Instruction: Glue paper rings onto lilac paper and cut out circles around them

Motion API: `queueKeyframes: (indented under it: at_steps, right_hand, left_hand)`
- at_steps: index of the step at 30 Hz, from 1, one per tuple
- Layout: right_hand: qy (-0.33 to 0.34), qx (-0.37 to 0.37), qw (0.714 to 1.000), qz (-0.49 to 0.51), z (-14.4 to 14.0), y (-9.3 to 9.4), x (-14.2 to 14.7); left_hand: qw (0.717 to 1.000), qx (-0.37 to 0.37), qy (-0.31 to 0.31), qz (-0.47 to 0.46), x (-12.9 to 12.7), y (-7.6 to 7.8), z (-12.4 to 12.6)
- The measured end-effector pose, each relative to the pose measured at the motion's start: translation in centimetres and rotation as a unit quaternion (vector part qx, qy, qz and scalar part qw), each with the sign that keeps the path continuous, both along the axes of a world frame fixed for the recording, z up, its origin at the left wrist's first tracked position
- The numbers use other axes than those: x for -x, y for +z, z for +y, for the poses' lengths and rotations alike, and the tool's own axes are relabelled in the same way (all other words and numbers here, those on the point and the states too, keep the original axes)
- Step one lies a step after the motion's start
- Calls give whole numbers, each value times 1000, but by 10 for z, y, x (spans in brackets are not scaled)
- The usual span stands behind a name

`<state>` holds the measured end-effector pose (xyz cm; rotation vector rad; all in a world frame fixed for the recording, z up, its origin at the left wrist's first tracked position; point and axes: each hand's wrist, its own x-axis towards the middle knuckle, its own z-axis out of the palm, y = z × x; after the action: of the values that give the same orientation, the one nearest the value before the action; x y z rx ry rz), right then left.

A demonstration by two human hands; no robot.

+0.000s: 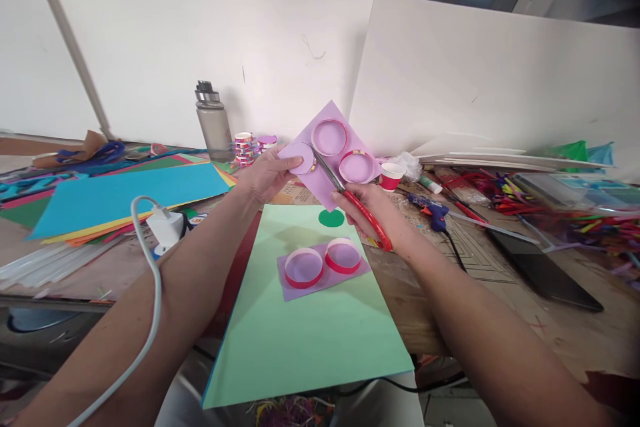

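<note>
The purple sheet (316, 188) was up in the air, clear of the counter (427, 328), over the far end of the green sheet (320, 353), which overhung the counter's near edge. It stood tilted, one corner uppermost, another pointing down toward the green sheet.

The left hand (267, 173) had its fingers clamped on the left corner, thumb pressed over a lilac disc (305, 153) with a printed rim. The right hand (367, 205) had its fingers wrapped about the red handles of the scissors (346, 192) — their long axis ran from low right to upper left, across the sheet's face.

The tip lay just beside the disc, on the side away from the left thumb, with two rings (345, 135) on the sheet beyond the blades. The left fingers were thus the nearer to the tip, the right fingers nearer to the sheet's lower corner. How far the blades were parted, I could not tell — nor whether the tip had gone through the sheet.
</note>
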<state>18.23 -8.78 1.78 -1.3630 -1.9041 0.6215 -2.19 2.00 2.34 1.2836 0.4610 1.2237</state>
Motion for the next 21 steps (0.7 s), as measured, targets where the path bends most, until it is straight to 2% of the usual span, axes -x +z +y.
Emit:
queueKeyframes:
  at_steps: [8, 15, 21]
  right_hand:
    - [-3, -21, 1000, -5, 1, -1, 2]
    - [-6, 61, 997, 41, -5, 1, 6]
    - [18, 119, 983, 135, -2, -6, 10]
  left_hand:
    - [1000, -11, 1, 16, 1, 0, 4]
    - [998, -17, 33, 53, -2, -1, 6]
    - [989, -29, 108, 94, -7, 0, 5]
